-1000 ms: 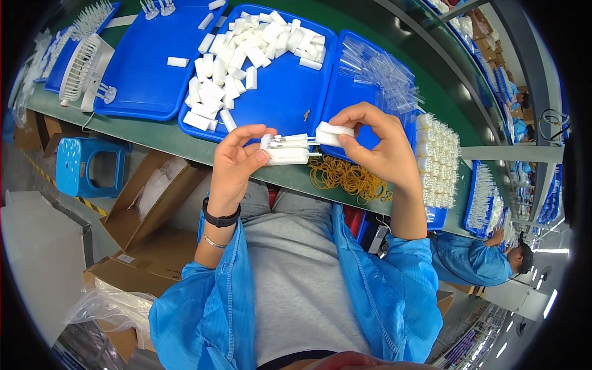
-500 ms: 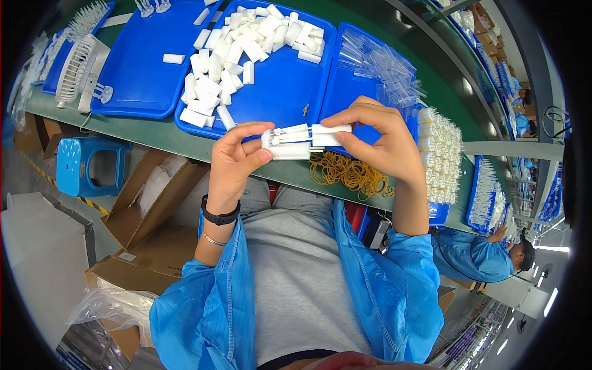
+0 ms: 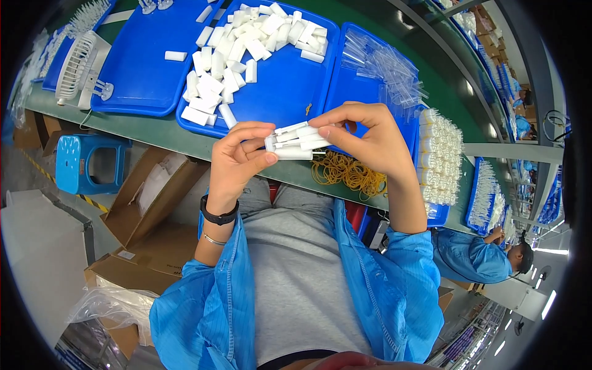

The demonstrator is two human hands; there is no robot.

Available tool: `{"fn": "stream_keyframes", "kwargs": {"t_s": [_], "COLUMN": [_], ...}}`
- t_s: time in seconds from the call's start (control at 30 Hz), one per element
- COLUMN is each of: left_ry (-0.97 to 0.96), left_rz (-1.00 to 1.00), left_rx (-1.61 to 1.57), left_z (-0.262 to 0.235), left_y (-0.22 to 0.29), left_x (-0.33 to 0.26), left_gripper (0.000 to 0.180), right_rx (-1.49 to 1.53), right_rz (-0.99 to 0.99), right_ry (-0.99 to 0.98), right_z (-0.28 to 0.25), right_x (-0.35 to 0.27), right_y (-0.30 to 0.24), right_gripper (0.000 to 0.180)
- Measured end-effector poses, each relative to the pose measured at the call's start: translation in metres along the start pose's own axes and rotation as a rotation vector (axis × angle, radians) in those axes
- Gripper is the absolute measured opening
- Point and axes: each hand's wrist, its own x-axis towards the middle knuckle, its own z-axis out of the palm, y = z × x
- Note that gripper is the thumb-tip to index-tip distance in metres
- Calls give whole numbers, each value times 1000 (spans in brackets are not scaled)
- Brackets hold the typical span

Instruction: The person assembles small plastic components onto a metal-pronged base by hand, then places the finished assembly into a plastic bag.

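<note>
My left hand (image 3: 237, 154) pinches the round base of a white pronged plastic part (image 3: 269, 143), held sideways above the table's front edge. White block-like sleeves (image 3: 295, 155) sit around its thin prongs. My right hand (image 3: 373, 132) closes its thumb and fingers on a white sleeve (image 3: 313, 142) at the prongs' right end; the fingers partly hide it. Beneath the right hand lies a heap of yellow rubber bands (image 3: 348, 174). Just beyond both hands, a blue tray (image 3: 280, 92) carries a pile of white sleeves (image 3: 237, 52).
Clear plastic strips (image 3: 391, 74) fill a tray at right, beside stacked white pronged parts (image 3: 439, 157). At left stand a small white fan (image 3: 75, 69) and another blue tray (image 3: 142, 74). A blue stool (image 3: 77, 163) and cardboard boxes (image 3: 132, 200) are below. A co-worker (image 3: 475, 256) sits right.
My right hand has shifted left, bringing its white sleeve further over the prongs, closer to the base. My left hand has barely moved.
</note>
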Motion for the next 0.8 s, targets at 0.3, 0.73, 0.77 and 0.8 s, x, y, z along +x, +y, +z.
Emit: {"fn": "stream_keyframes", "kwargs": {"t_s": [0.3,0.73,0.77,0.8], "left_ry": [22,-107,-114,-114], "left_rz": [-17,-4,-5,-5], "left_rx": [-73,-42,-43,-44], "left_z": [-5,1,1,1], "left_y": [-1,-5,-5,-6], "left_x": [-1,-1,-1,-1], "left_gripper": [37,39,39,39], "right_rx": [87,-251,-268,-285], "right_rz": [-42,-322,-306,-291], "right_ry": [-113,-25,-41,-58], "right_z": [-1,16,16,17], "right_x": [-6,-7,-6,-5], "right_y": [-4,-4,-5,-6], "right_gripper": [24,29,29,28]}}
